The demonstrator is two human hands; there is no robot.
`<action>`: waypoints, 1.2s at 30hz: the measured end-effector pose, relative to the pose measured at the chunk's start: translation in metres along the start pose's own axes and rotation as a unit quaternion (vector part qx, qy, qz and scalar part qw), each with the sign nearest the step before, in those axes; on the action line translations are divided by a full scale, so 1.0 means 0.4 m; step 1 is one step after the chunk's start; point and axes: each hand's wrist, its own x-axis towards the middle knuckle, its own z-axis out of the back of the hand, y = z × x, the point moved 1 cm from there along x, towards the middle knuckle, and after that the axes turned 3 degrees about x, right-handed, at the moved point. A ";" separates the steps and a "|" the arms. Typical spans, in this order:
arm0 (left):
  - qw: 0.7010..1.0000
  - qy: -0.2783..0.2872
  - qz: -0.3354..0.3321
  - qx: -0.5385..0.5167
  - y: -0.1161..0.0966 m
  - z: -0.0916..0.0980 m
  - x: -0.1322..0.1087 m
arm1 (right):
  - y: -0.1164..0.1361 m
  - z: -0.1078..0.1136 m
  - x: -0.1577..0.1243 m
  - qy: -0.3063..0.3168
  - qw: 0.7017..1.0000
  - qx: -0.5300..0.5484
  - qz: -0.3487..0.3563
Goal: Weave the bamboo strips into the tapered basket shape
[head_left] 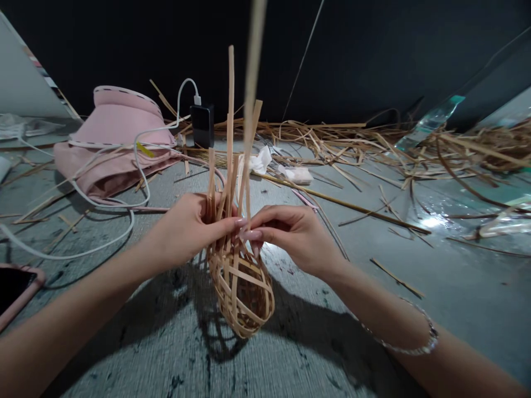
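Observation:
A small open-weave basket [243,293] of thin tan strips hangs between my hands, its rounded body toward me and several loose strip ends standing up from it. My left hand [186,226] is closed around the upright strips at the basket's left side, thumb pressed across them. With thumb and index finger, my right hand [290,235] pinches a long bamboo-like strip [251,105] that rises past the top of the view. The fingertips of both hands almost meet at the weave. My left fingers are partly hidden behind the strips.
A pink sun visor hat [120,132] and a black power bank [203,126] with a white cable [135,160] lie at the back left. Loose strips [332,143] pile along the dark wall. A plastic bottle [429,124] leans at right; a phone [19,290] is at the left edge.

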 end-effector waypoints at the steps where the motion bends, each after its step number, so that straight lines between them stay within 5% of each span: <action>1: 1.000 -0.004 -0.001 0.002 -0.002 -0.001 -0.001 | 0.000 -0.003 -0.002 -0.008 1.000 -0.007 0.006; 15: 0.999 -0.009 0.038 -0.008 -0.009 -0.012 -0.009 | -0.005 -0.037 -0.028 -0.070 0.997 -0.022 -0.008; 23: 0.998 -0.016 0.032 -0.058 0.005 -0.013 -0.008 | -0.010 -0.012 -0.009 0.000 0.999 -0.048 -0.011; 30: 0.992 -0.030 0.052 -0.114 0.008 -0.023 0.001 | -0.026 -0.025 -0.016 -0.059 0.996 -0.061 0.021; 36: 0.986 -0.049 0.081 -0.138 0.008 -0.022 -0.001 | -0.020 -0.025 -0.021 -0.057 0.996 -0.055 -0.029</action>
